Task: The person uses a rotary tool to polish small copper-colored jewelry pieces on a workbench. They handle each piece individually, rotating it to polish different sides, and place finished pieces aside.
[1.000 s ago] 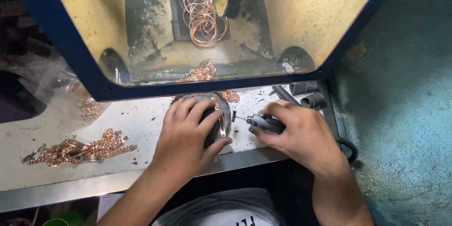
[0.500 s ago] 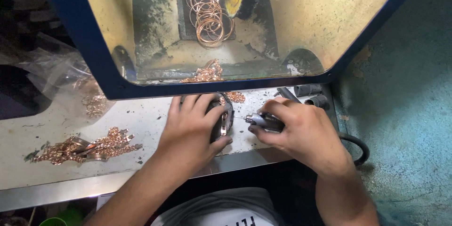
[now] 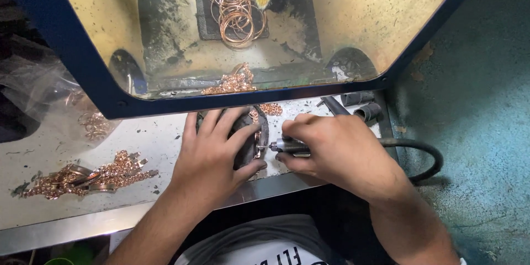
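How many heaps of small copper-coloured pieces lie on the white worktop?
3: one heap left of the left hand, one under the clear bag, one behind the dark block. More may be hidden.

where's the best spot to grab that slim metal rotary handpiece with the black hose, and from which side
Probably around the slim metal rotary handpiece's barrel, just behind its tip, coming from the right. It lies roughly level, tip pointing left at the dark round block under the left hand, with the black hose trailing right. The right hand grips it that way.

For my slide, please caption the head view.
Left hand steadies a dark round block; right hand holds a slim metal rotary handpiece.
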